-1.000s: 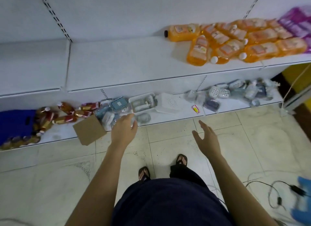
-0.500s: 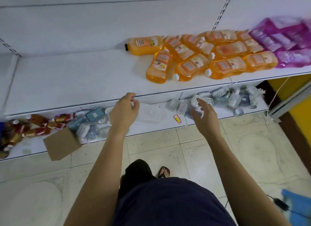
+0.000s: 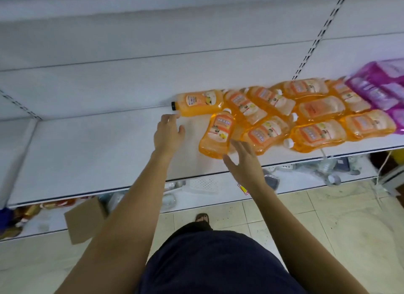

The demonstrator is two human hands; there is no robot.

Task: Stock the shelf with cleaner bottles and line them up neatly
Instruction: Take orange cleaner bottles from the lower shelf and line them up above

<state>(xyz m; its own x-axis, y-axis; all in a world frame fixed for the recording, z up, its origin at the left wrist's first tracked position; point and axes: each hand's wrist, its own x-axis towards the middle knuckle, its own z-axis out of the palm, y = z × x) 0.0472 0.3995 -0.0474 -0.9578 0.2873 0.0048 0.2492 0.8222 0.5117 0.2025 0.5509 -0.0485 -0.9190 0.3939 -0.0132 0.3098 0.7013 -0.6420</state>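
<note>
Head view: orange cleaner bottles (image 3: 314,110) lie flat in a loose heap on the right part of the white middle shelf (image 3: 87,153), none upright. The black-capped bottle (image 3: 200,103) is leftmost, long axis left-right, cap pointing left. The front bottle (image 3: 218,136) has its long axis near-far, white cap to the far side, base toward the near edge. Left hand (image 3: 167,133) has fingers straight and apart, holding nothing, tips just beside the black-capped bottle's neck; contact cannot be told. Right hand (image 3: 244,160) is spread, holding nothing, at the front bottle's base. Purple packs (image 3: 376,85) lie right of the heap.
</note>
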